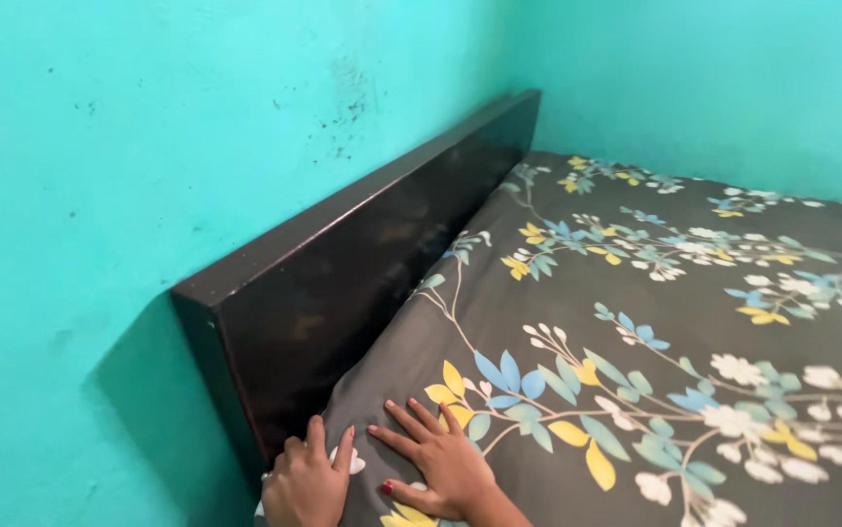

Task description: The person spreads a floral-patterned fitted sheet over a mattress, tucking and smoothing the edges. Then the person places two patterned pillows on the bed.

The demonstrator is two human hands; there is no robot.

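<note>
From the head camera, looking down over the corner of a bed: the left hand (307, 480) is curled at the very corner of the mattress, fingers bent down into the gap beside the dark wooden headboard (362, 263), seemingly pinching the edge of the sheet, though I cannot tell how firmly it grips. The right hand (440, 459) lies just beside it, flat and spread, palm pressing on the dark grey floral bedsheet (636, 293); it holds nothing. The two hands are close together but not touching.

The sheet covers the whole mattress, stretched fairly smooth, with a slight crease running along the headboard side. To my eye, doing this corner well means keeping the flat hand pinning the cloth while the other works the edge down evenly, so the pattern does not pucker.

Around them, the turquoise wall (128, 146) stands tight behind the headboard and wraps round the far side of the bed. The headboard itself crowds the left hand; the gap there looks narrow.
</note>
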